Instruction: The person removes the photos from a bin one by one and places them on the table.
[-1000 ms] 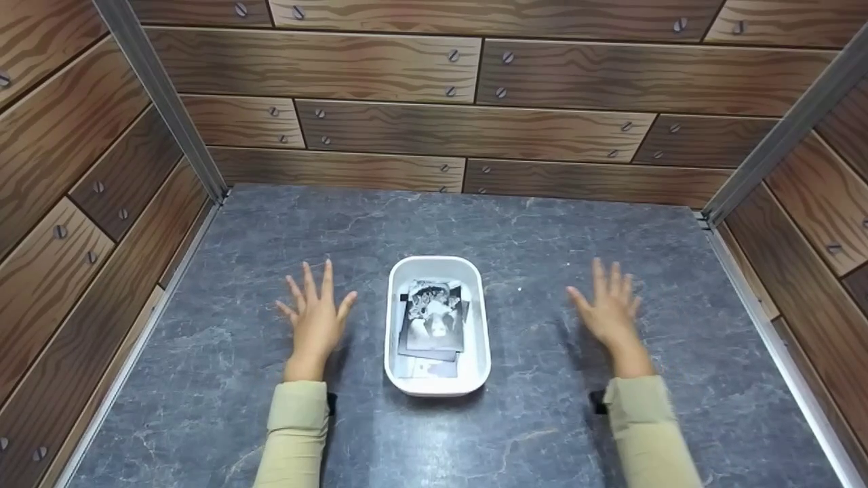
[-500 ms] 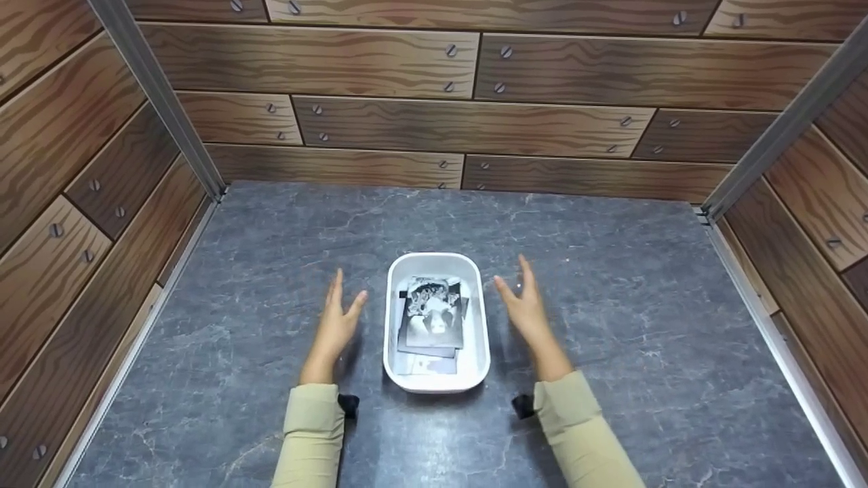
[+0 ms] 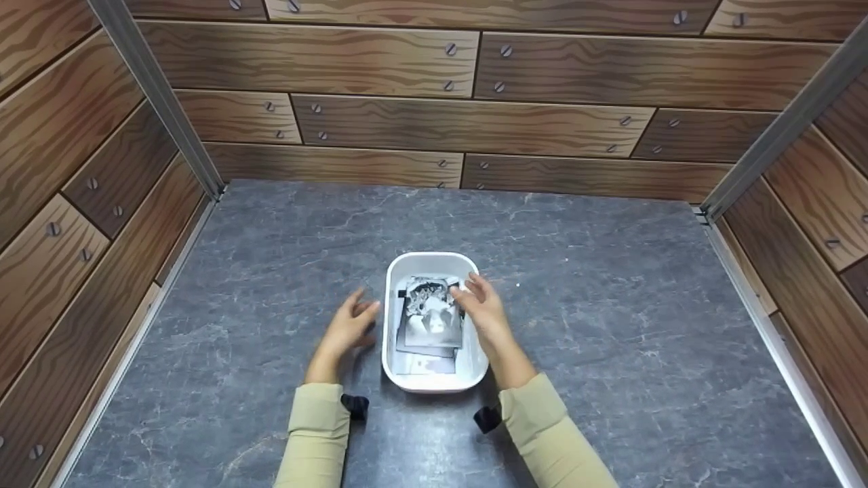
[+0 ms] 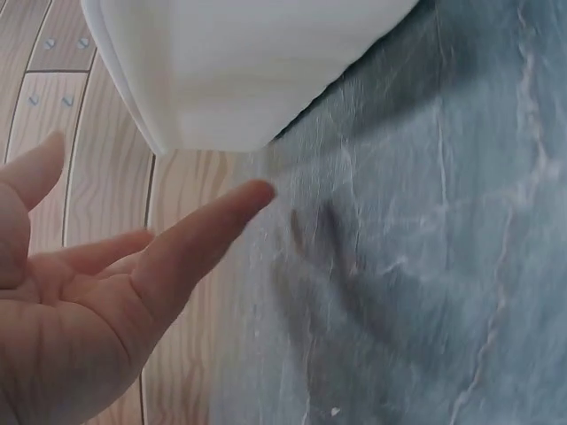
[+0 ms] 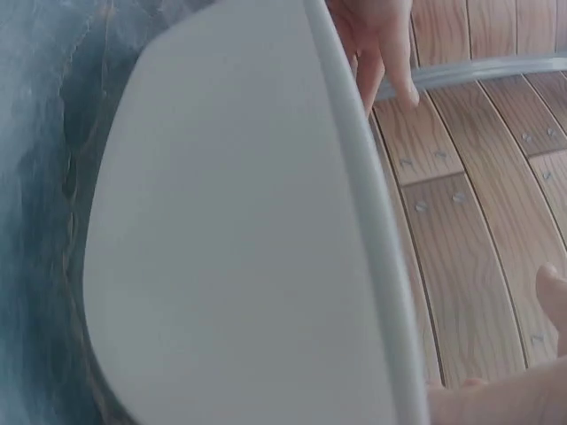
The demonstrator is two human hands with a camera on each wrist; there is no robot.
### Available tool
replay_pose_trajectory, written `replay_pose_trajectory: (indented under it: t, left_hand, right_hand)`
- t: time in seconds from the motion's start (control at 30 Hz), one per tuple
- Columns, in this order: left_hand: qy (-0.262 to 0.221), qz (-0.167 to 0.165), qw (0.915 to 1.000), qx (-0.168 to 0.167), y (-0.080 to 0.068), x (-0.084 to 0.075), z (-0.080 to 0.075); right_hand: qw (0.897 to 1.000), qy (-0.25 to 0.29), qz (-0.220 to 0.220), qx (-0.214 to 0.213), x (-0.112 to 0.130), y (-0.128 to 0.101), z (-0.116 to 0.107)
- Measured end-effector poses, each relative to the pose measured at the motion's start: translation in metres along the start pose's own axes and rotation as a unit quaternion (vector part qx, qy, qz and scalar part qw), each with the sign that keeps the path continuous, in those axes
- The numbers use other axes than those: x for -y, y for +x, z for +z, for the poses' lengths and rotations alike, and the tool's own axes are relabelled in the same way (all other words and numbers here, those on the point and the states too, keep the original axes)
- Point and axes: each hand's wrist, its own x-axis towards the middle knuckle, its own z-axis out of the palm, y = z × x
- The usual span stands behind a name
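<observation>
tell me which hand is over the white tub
The right hand: its fingers reach over the tub rim above the photos. The left hand stays outside.

A grey marbled tabletop [image 3: 610, 325] carries one white tub [image 3: 475, 369] near its middle

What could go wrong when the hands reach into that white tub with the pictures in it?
1. The small white plastic tub might slide on the smooth grey stone-look tabletop, since the left hand is beside it and does not seem to hold it.
2. The black-and-white photo prints lie in a loose, uneven stack, so the right hand, reaching over them, may lift several or bend one.
</observation>
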Motion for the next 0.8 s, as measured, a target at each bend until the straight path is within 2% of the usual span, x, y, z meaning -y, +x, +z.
replay_pose_trajectory:
  t: [0.03,0.2,0.43,0.53,0.6,0.67,0.8]
  left_hand:
    - [-0.001,-0.008,0.9999,0.011,-0.004,-0.004,0.001]
    - [0.004,-0.037,0.9983,0.044,-0.006,-0.002,0.006]
    - [0.020,-0.037,0.9974,0.058,-0.001,0.005,0.013]
    - [0.020,-0.038,0.9974,0.058,-0.001,0.005,0.013]
    - [0.019,-0.036,0.9974,0.059,-0.002,0.005,0.013]
    - [0.014,-0.036,0.9974,0.062,-0.002,0.005,0.013]
    - [0.000,-0.029,0.9973,0.068,-0.002,0.007,0.012]
  right_hand:
    - [1.000,-0.006,0.003,0.001,-0.001,-0.001,0.003]
    - [0.999,-0.042,0.026,-0.003,-0.007,-0.003,0.014]
    - [0.993,-0.079,0.077,-0.035,-0.019,0.006,0.021]
    - [0.989,-0.098,0.093,-0.055,-0.040,0.025,0.019]
    - [0.988,-0.113,0.087,-0.067,-0.059,0.038,0.017]
    - [0.984,-0.132,0.090,-0.072,-0.067,0.044,0.017]
    - [0.972,-0.195,0.107,-0.078,-0.056,0.035,0.026]
